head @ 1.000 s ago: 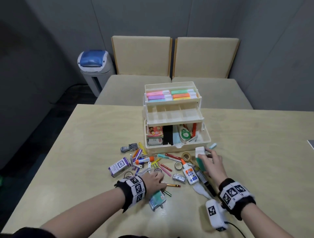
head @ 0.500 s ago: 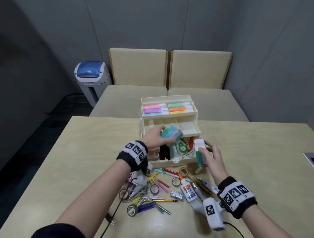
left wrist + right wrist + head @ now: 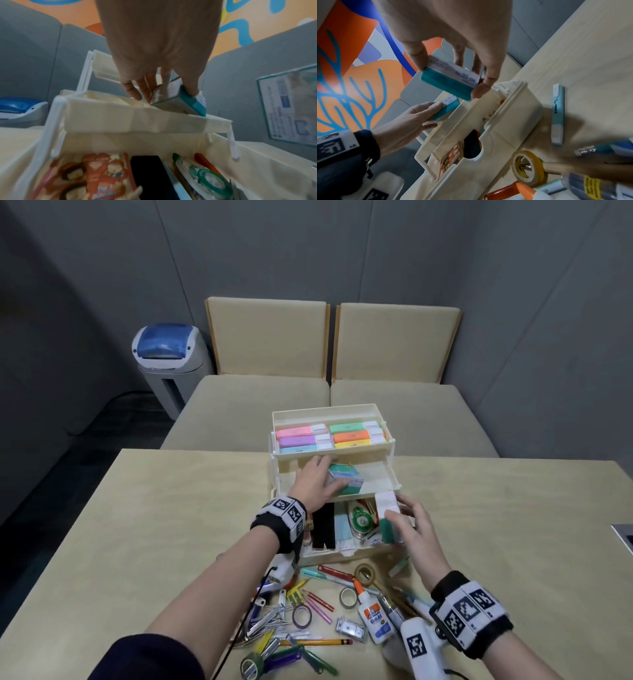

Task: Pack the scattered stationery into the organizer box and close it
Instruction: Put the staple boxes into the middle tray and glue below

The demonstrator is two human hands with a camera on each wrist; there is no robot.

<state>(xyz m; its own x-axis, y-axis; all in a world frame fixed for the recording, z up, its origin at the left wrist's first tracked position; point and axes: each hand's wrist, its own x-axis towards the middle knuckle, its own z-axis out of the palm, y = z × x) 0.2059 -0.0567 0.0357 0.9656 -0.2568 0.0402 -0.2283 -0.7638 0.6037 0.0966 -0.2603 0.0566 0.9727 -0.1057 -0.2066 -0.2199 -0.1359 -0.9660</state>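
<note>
Stationery packing, mid-way: cream plastic tiered organizer box stands open at table centre, trays fanned back; loose clips, tape rolls, pencil and white glue bottle lie scattered on the pale wooden table in front of it.

Left side: left hand reaches over the middle tray, thumb and fingers curled round a small teal-and-white cardboard staple box, which is tilted with one corner on or just above the tray's front wall; left wrist view can't settle which. Box sits under the fingertips, thumb on its teal end.

Right side: right hand hovers over the right end of the bottom compartment, fingers clamped on a second teal-and-white staple box with "No.35" print. Pinched across its short sides, thumb one end, fingertips the other, long face toward the wrist camera.

Handling guess: both boxes look small, rigid, probably dense for their size if full; card faces offer fair friction. Hold across the short sides as now; flaps could pop open if squeezed on the ends. Tray likely light and hinged, so set down gently.
</note>
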